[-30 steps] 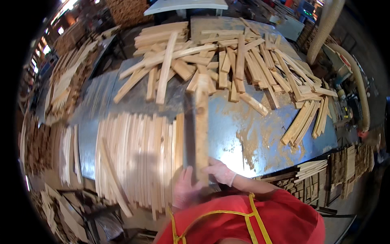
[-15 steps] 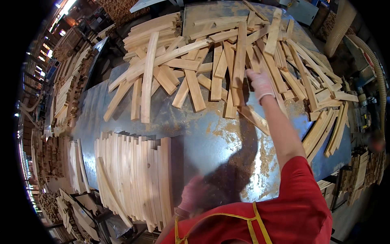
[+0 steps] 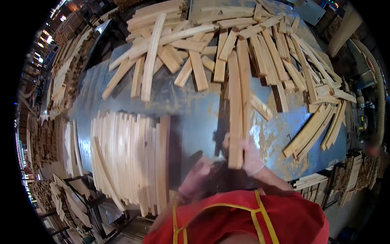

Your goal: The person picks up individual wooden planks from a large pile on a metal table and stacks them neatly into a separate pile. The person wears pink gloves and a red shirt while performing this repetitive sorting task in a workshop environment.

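Observation:
My right hand (image 3: 252,157), in a pale pinkish glove, is closed around the near end of two long wooden slats (image 3: 235,118). They lie side by side, pointing away from me, their far ends by the loose pile. My left hand (image 3: 197,175), gloved too, is just left of the slats' near end and apart from them. Motion smears its fingers, so their state is unclear. To its left, a row of slats (image 3: 134,158) lies side by side on the metal tabletop (image 3: 195,126), with one slat slanting across the row's left part.
Loose slats (image 3: 197,69) lie crisscrossed over the far side of the table, with a neater stack (image 3: 156,16) behind. Several slats (image 3: 310,130) lie at the right edge. Sawdust (image 3: 264,150) streaks the metal. Ribbed hoses (image 3: 345,30) hang at the far right.
My right hand has come back toward me from the loose pile, bringing two slats with it. My left hand has risen slightly toward their near end. The view has shifted a little.

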`<state>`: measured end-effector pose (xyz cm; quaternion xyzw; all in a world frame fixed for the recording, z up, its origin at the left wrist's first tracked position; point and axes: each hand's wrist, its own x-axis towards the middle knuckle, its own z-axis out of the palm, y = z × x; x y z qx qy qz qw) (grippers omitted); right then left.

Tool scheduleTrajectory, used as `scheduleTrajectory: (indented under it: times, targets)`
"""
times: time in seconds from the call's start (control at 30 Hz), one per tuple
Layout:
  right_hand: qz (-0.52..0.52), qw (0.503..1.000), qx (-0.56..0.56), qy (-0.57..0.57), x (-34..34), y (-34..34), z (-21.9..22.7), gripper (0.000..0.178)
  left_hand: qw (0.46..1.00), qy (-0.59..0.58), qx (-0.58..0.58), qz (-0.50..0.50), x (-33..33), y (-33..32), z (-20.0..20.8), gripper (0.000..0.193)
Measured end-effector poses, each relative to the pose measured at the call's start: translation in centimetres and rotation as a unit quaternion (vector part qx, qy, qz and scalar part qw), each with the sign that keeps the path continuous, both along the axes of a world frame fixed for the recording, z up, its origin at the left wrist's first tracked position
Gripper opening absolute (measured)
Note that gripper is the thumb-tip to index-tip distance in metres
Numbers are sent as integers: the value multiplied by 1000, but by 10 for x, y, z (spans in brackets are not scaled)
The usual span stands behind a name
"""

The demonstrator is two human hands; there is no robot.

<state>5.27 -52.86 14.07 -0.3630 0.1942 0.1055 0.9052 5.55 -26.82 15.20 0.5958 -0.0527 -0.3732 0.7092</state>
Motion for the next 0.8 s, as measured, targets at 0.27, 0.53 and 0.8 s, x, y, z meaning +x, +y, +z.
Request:
scheduleTrajectory:
  times: [0.27, 0.53, 0.8]
  targets:
    - [4, 989, 130, 68, -62, 48, -57, 51, 972, 198, -88, 92, -46, 37, -14, 49]
    - [91, 991, 65, 76, -123, 129, -2, 59, 677, -446, 579, 87, -103, 156, -43, 71]
    - [329, 905, -266, 56, -171, 188, -76, 50, 721, -405, 554, 97, -108, 176, -26, 71]
